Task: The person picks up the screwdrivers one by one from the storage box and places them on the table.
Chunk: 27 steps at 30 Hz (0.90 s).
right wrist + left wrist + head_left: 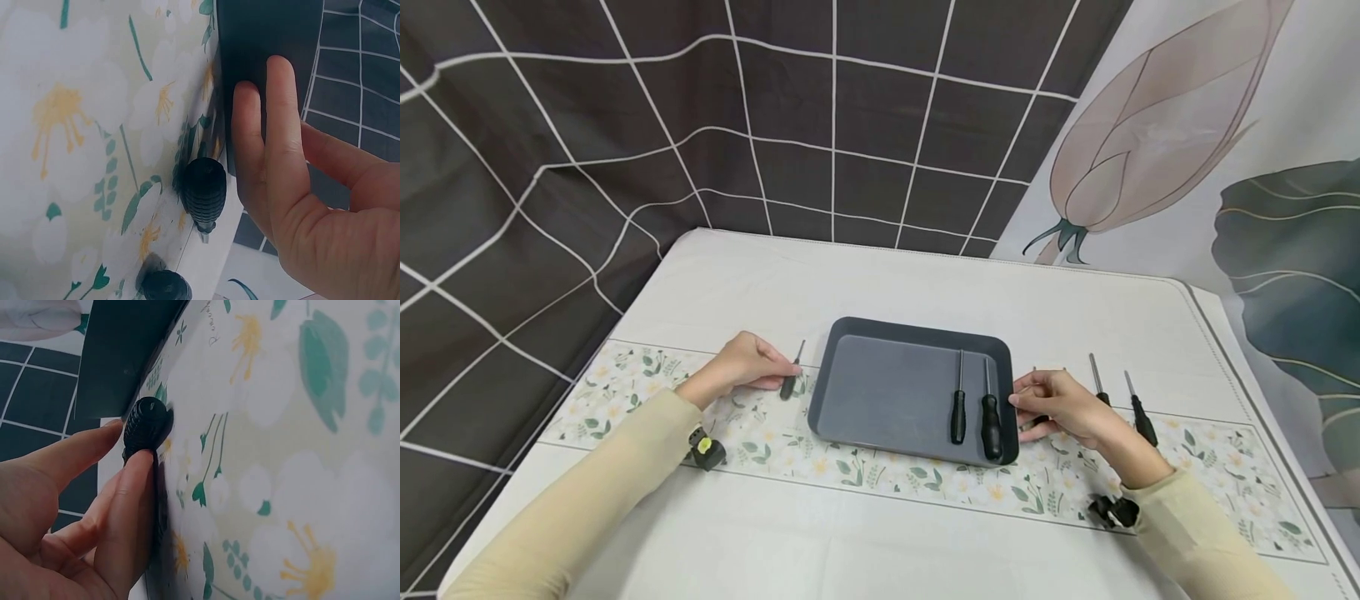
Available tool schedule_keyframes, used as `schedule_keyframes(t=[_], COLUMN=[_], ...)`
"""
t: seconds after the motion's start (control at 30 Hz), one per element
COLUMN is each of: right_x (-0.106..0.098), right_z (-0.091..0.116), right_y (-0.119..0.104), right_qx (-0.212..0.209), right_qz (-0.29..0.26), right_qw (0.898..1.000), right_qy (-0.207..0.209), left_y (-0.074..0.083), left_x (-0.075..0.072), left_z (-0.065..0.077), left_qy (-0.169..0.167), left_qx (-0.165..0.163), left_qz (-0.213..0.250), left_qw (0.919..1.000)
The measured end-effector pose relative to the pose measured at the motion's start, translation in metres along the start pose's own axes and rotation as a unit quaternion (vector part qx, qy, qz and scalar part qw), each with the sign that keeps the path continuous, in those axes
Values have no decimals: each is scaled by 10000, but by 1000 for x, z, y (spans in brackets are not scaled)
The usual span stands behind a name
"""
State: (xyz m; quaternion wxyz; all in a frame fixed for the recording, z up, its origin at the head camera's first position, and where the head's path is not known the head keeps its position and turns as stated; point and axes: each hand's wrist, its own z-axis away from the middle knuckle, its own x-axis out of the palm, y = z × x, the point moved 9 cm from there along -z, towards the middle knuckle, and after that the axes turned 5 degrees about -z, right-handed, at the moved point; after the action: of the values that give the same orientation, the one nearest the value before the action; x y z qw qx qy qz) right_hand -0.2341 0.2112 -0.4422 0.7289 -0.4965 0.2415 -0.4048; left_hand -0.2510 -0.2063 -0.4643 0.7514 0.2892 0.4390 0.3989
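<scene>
My left hand (750,362) pinches the black handle of a small screwdriver (787,387) left of the tray. In the left wrist view its thumb and fingertip lie at opposite sides of the handle (145,428), close over the cloth. My right hand (1063,406) touches the right side of the grey tray (917,332). Straight fingers (284,119) lie along the tray's outer wall (250,37) in the right wrist view. Two black-handled screwdrivers (958,415) (991,429) lie side by side inside the tray's right half.
Right of my right hand lie two more screwdrivers (1101,390) (1142,425), shafts pointing away. A black ribbed handle (205,190) rests beside my right fingers, partly hidden in the head view. A floral strip crosses the white tablecloth (760,283). A dark gridded curtain (790,100) hangs behind.
</scene>
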Motion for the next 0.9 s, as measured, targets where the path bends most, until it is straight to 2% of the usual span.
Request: schedule_keyframes(t=[0.23, 0.43, 0.7, 0.9], right_x=[0, 0, -1, -1], right_z=[0, 0, 0, 0], right_y=[0, 0, 1, 1], right_qx=[7, -16, 9, 41], right_qz=[-12, -21, 37, 83], right_qw=[10000, 10000, 10000, 9999], right_qy=[6, 7, 47, 71], left_y=[-5, -3, 14, 31], left_x=[1, 0, 1, 11], left_z=[-1, 2, 7, 9], left_qy=[-223, -422, -425, -654], left_qx=[-222, -273, -218, -30], left_qz=[275, 372, 672, 1029], left_qw=[9991, 9980, 9966, 9925])
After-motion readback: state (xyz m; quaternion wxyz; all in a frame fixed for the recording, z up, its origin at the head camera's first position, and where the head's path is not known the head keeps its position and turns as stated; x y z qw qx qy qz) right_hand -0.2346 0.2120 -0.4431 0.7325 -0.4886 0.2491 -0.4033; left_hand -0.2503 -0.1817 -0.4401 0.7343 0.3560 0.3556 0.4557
